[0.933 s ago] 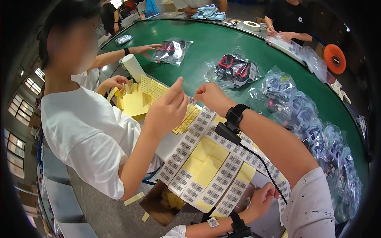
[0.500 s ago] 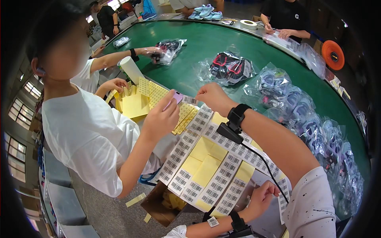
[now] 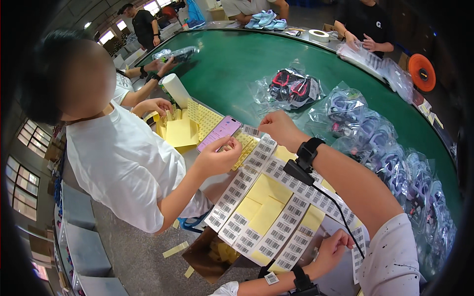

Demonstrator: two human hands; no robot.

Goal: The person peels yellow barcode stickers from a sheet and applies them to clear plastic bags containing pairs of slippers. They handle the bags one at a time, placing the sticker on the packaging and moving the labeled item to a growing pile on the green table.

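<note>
The right hand (image 3: 281,129) clamps its fingertips on one barcode label (image 3: 251,130), just right of the phone (image 3: 220,132). The label lies leftward from that grip, its long axis running sideways; the left hand (image 3: 334,249) is farther off, well below and right of the phone, fingers curled, holding what I cannot tell. I count one phone and, right of it, one black-and-red bagged shoe pair (image 3: 300,90); the bluish bagged shoes (image 3: 380,140), farther right, overlap past counting.

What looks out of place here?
Loose yellow strips lie on the floor beside the open cardboard box, as if dropped. A barcode label also sits on the person's left forearm, away from the label sheets.
</note>
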